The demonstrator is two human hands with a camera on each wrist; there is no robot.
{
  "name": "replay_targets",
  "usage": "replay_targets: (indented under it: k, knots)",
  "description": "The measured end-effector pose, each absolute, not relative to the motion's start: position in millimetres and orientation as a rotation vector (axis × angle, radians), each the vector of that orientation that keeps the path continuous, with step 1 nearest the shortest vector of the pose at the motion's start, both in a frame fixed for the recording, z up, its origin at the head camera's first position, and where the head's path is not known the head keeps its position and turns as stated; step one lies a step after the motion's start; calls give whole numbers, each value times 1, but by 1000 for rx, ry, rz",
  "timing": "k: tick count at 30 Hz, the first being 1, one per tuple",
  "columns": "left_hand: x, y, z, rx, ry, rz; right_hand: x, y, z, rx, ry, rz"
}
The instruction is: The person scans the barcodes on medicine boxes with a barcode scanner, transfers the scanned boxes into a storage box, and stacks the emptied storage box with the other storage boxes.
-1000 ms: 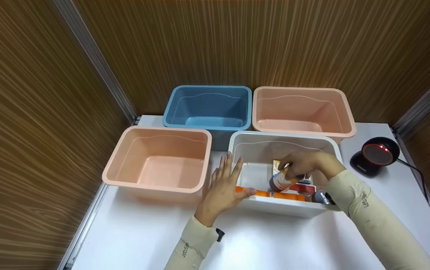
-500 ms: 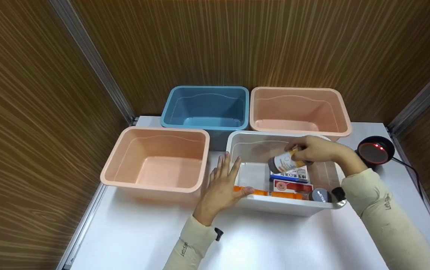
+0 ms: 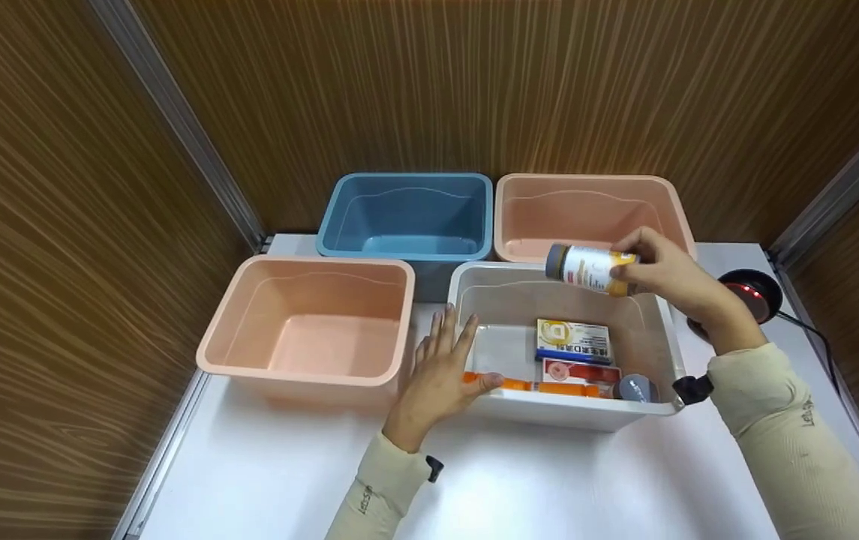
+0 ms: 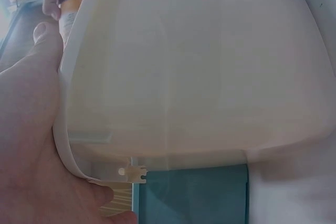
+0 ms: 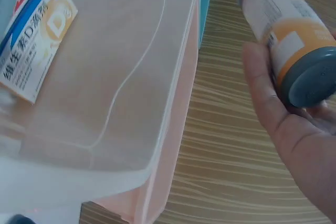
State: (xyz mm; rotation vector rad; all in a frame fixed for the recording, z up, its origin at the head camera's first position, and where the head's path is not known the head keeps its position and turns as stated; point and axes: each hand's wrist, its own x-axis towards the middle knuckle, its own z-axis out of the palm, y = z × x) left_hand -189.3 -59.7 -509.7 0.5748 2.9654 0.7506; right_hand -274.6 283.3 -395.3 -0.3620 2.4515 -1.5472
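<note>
My right hand (image 3: pixel 673 281) grips a supplement bottle (image 3: pixel 587 268) with a white and orange label, held on its side above the back of the white bin (image 3: pixel 542 411). In the right wrist view the bottle (image 5: pixel 286 32) shows a dark end, with fingers and thumb round its orange part. My left hand (image 3: pixel 437 382) rests on the bin's left front corner, fingers straight and spread. Inside the bin lie a vitamin D box (image 3: pixel 573 337), a red and white box (image 3: pixel 581 373), orange tube-like packs (image 3: pixel 566 389) along the front wall and a grey-topped round container (image 3: pixel 635 388).
A blue bin (image 3: pixel 404 255) and a pink bin (image 3: pixel 594 180) stand behind the white one. Another pink bin (image 3: pixel 301 379) is at the left. To the right, a black device with red lights (image 3: pixel 752 292) trails a cable. Wood-patterned panels enclose the white table.
My right hand has lifted the bottle up and back out of the white bin, uncovering the vitamin D box and the red and white box. The left hand has stayed at the corner.
</note>
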Motion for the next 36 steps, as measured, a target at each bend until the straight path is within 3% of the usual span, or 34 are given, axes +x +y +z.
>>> replay_targets:
  k: [6, 14, 27, 36]
  knots:
    - [-190, -60, -510, 581, 2967, 756, -274, 288, -397, -289, 2101, -2036]
    - [-192, -61, -513, 596, 2977, 754, -271, 295, -402, -310, 1880, -2298]
    - [-193, -63, -512, 595, 2961, 781, -270, 298, -406, -367, 1728, -2527]
    - [-191, -62, -511, 596, 2960, 805, -266, 301, -407, -460, 1849, -2414]
